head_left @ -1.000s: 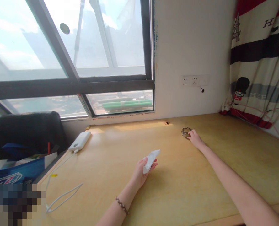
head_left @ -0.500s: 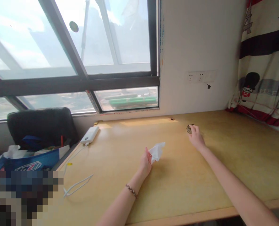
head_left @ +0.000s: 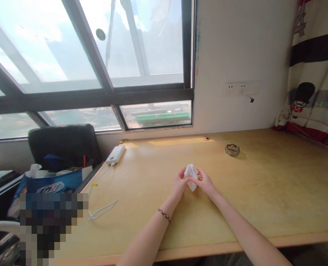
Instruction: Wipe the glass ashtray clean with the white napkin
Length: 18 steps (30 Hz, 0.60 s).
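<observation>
A crumpled white tissue is held between my two hands above the middle of the wooden table. My left hand grips it from the left, a braided bracelet on that wrist. From the other side my right hand has its fingers closed on the tissue too. Farther back on the right, a dark, ring-shaped openwork object rests on the tabletop, apart from both hands. Some of the fingertips are hidden behind the tissue.
A white power bank with a white cable lies along the table's left edge. Beyond that edge are a black chair and a blue bag. A patterned curtain hangs at the right, and wall sockets sit above the table.
My right hand has let go of the ring-shaped object and moved left and nearer, onto the tissue. The ring-shaped object stays on the table. The whole view has shifted slightly.
</observation>
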Motion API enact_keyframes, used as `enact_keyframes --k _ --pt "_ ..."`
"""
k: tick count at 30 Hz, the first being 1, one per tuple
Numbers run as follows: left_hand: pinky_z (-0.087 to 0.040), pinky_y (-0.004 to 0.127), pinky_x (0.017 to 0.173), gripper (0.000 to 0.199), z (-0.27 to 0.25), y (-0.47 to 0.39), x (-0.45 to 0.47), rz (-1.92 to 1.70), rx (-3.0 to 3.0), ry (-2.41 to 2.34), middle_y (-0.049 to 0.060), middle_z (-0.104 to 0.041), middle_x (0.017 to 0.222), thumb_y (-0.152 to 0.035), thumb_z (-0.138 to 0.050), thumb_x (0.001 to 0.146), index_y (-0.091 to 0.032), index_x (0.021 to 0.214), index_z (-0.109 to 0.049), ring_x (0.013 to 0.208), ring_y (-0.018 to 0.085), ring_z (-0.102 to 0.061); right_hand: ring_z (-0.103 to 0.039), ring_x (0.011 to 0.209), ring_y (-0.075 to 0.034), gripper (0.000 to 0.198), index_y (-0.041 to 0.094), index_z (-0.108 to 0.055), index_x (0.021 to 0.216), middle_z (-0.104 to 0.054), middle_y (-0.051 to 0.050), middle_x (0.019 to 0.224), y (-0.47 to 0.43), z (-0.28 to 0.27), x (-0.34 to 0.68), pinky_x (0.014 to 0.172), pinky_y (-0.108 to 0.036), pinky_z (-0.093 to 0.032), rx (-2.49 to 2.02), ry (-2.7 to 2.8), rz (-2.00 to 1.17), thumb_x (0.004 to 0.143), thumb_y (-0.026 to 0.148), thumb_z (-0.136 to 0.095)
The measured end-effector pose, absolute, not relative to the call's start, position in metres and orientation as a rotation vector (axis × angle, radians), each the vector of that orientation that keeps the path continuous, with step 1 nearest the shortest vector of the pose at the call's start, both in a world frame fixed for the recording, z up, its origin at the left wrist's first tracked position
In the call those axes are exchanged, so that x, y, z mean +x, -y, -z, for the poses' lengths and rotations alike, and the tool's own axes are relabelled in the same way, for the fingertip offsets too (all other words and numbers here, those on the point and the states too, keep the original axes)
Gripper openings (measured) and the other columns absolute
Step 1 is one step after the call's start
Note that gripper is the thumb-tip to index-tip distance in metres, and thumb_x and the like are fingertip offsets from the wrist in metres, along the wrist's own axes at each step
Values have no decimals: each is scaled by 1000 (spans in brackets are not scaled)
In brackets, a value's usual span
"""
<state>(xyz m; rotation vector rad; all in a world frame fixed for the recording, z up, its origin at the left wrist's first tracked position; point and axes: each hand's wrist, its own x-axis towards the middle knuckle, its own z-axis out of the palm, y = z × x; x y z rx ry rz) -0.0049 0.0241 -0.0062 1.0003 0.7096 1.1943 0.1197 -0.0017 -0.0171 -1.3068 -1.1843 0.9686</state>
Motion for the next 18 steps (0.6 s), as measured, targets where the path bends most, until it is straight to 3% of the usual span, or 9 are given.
enact_keyframes --k 4,9,14,18 --pt "-42 25 69 34 10 -28 -7 -1158 1085 -754 8 -64 84 -14 -64 57 -13 91 -60 73 17 -57 -58 72 -18 34 15 -58 87 -63 -5 81 3 10 126 64 -29 -46 -1158 1014 -1053 61 37 -61" --pt "-41 22 64 35 11 -28 -9 -1036 1158 -743 6 -63 83 -15 -64 57 -12 92 -60 72 17 -56 -57 66 -14 24 18 -57 72 -63 -1 74 2 10 136 57 -24 -45 -1092 672 -1067 58 36 -62" --pt "-40 22 58 35 10 -27 -9 -949 1135 -745 7 -63 80 -31 -61 64 -10 92 -60 66 15 -55 -55 61 -11 20 19 -55 70 -60 1 69 2 10 140 52 -21 -44 -1021 609 -1110 58 31 -64" --pt "-38 21 53 38 8 -27 -10 -1005 1047 -785 8 -63 72 -41 -59 63 -7 81 -62 57 13 -54 -55 59 -10 17 20 -54 72 -60 2 70 2 8 143 51 -19 -44 -974 615 -1124 60 28 -63"
